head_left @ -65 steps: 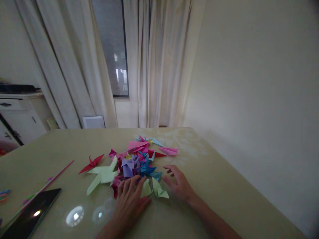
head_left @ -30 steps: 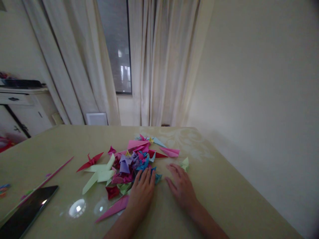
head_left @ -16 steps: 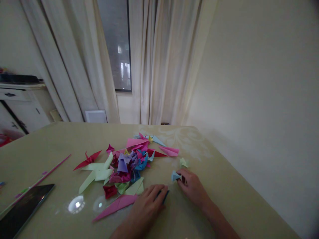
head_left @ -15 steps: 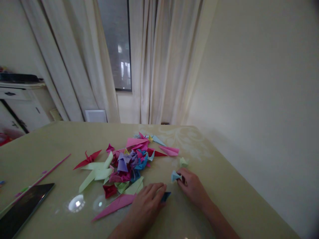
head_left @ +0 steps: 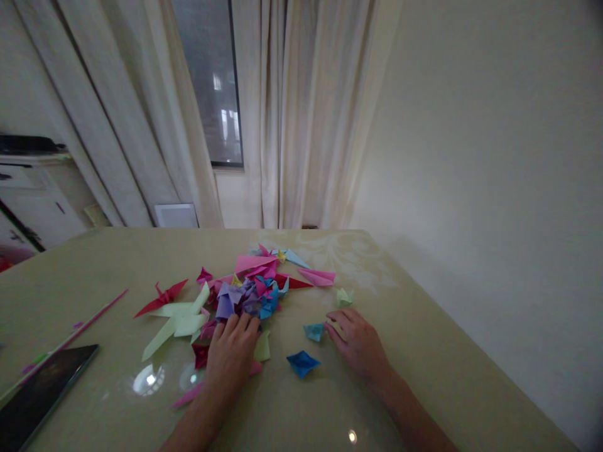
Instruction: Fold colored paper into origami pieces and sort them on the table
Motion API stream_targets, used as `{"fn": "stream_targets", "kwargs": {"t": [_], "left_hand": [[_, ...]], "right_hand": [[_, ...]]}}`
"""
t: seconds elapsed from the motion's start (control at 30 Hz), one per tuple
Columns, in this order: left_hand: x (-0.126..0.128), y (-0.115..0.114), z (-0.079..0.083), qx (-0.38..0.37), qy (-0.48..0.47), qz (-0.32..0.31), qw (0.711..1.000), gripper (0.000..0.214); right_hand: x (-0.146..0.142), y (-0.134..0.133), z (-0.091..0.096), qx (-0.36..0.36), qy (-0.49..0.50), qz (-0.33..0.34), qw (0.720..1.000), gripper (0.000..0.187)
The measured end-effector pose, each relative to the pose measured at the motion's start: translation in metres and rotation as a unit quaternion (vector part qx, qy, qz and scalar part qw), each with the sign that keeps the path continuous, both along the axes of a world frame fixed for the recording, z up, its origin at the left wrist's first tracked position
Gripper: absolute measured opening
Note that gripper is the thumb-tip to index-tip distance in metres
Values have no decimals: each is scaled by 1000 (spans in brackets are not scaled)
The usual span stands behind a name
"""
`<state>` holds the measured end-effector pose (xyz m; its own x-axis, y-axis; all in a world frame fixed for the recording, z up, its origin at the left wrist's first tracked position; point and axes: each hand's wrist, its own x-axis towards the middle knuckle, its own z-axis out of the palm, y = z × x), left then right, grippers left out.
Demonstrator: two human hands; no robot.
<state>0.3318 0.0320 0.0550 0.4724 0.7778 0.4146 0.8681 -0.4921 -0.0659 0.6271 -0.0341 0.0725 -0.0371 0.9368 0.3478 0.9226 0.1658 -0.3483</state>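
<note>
A heap of folded origami pieces [head_left: 249, 292] in pink, purple, blue and pale green lies on the yellowish table [head_left: 424, 370]. My left hand [head_left: 230, 355] rests flat and open on the near edge of the heap, fingertips on the purple and pink pieces. My right hand [head_left: 355, 342] lies on the table to the right with its fingers loosely apart, touching a small light-blue piece [head_left: 313, 331]. A darker blue folded piece [head_left: 303, 363] sits alone between my two hands. A small pale-green piece [head_left: 343, 296] lies just beyond my right hand.
A dark tablet [head_left: 40, 398] lies at the table's left near corner beside a long pink strip [head_left: 80, 325]. A red paper crane [head_left: 160, 296] and a pale-green windmill shape [head_left: 176, 320] sit left of the heap. Curtains, a window and a wall stand behind the table.
My left hand let go of the dark blue piece and moved left, back onto the heap. My right hand has set the light-blue piece down and flattened beside it.
</note>
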Motion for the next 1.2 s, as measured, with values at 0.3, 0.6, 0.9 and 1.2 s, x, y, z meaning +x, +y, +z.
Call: {"fn": "stream_targets", "kwargs": {"t": [0.3, 0.6, 0.9, 1.2], "left_hand": [[3, -2, 8, 21, -90, -69, 993, 26], [12, -25, 15, 50, -172, -273, 945, 29], [38, -42, 2, -86, -62, -380, 919, 16], [59, -49, -15, -167, -66, -329, 927, 36]], "right_hand": [[-32, -13, 10, -70, -49, 187, 979, 17], [-6, -10, 23, -72, 8, 136, 988, 11], [-15, -3, 8, -60, 70, 77, 993, 32], [-6, 1, 11, -147, 48, 80, 985, 19]]}}
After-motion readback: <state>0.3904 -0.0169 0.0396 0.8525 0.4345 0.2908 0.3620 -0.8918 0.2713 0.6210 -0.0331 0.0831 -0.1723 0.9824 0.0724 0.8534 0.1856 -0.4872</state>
